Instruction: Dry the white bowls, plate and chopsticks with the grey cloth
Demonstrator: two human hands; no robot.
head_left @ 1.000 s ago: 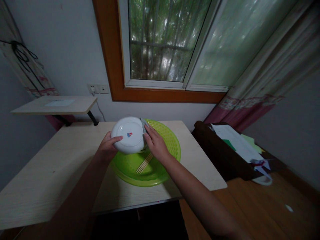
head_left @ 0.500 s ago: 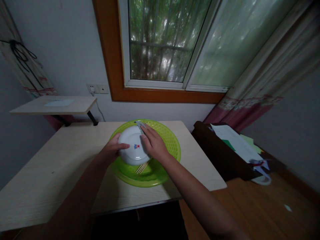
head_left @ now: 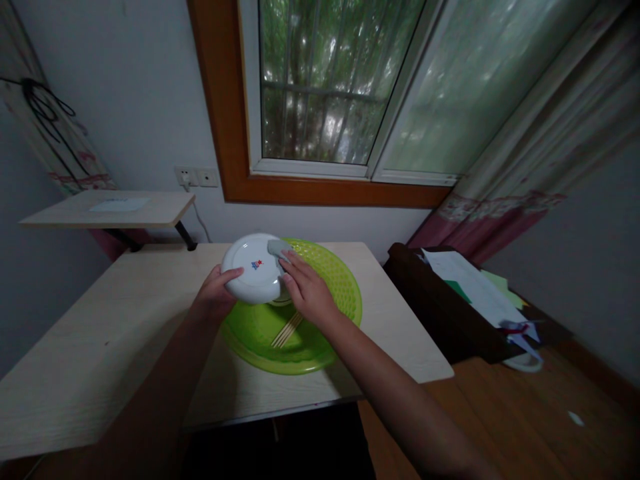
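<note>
A white plate [head_left: 253, 280], its underside with a small red and blue mark turned toward me, is held tilted above a green plastic basket [head_left: 300, 363]. My left hand [head_left: 216, 290] grips its left rim, the thumb lying across the underside. Against the plate's right side, my right hand [head_left: 310, 287] presses a grey cloth [head_left: 279, 249] under its fingers. Several light wooden chopsticks [head_left: 287, 331] lie in the basket below the plate. Part of another dish seems to show under the plate, mostly hidden.
The basket rests on a pale wooden table [head_left: 400, 333]. A small raised shelf [head_left: 165, 212] with a paper on it stands at the back left. To the right of the table, a dark brown piece of furniture [head_left: 430, 307] carries papers. A window is behind.
The plate dipped toward me and right over the basket, then rose back left. The cloth in my right hand shifted over the plate's right side. The basket and chopsticks stayed put.
</note>
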